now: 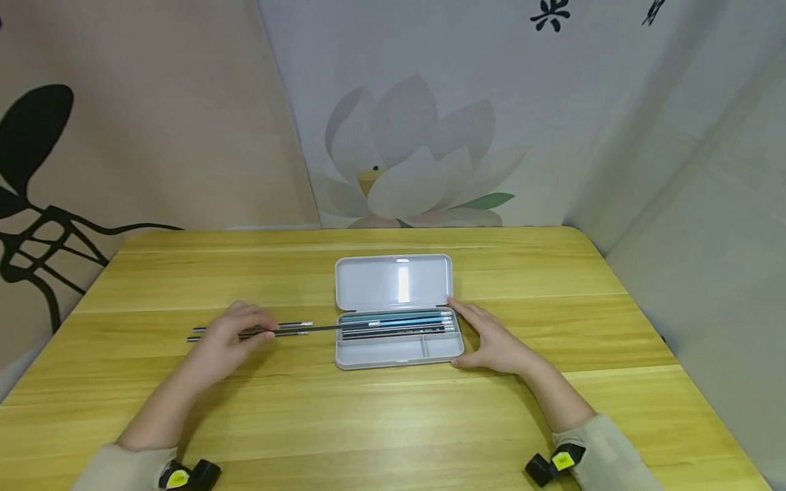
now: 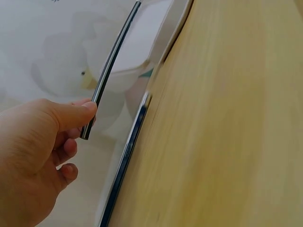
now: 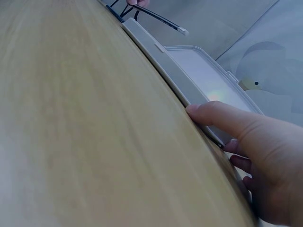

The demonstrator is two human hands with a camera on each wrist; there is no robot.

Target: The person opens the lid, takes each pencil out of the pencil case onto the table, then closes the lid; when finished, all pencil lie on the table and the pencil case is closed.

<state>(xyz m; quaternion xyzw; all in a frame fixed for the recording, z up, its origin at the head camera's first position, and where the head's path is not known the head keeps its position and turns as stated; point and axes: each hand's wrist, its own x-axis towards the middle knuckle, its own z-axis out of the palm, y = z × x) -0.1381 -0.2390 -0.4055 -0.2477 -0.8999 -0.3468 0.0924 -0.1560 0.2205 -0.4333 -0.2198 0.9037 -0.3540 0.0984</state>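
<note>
My left hand (image 1: pixel 230 339) pinches a dark pencil (image 1: pixel 325 328) near one end, between thumb and fingers. The pencil's eraser end reaches over an open white pencil case (image 1: pixel 374 354), and in the left wrist view the pencil (image 2: pixel 111 66) is lifted off the table. Several blue, green and black pencils (image 1: pixel 399 318) lie in the case's long back compartment. My right hand (image 1: pixel 494 344) grips the case's right end, thumb at the front corner and fingers at the back. Loose dark pencils (image 1: pixel 296 324) lie on the table under my left hand, which partly hides them.
The wooden table (image 1: pixel 393 423) extends around the case on all sides. The case's lid (image 1: pixel 368 283) stands open toward the back. Behind the table hangs a cloth (image 1: pixel 430 41) with a printed flower. Both wrists carry small black cameras.
</note>
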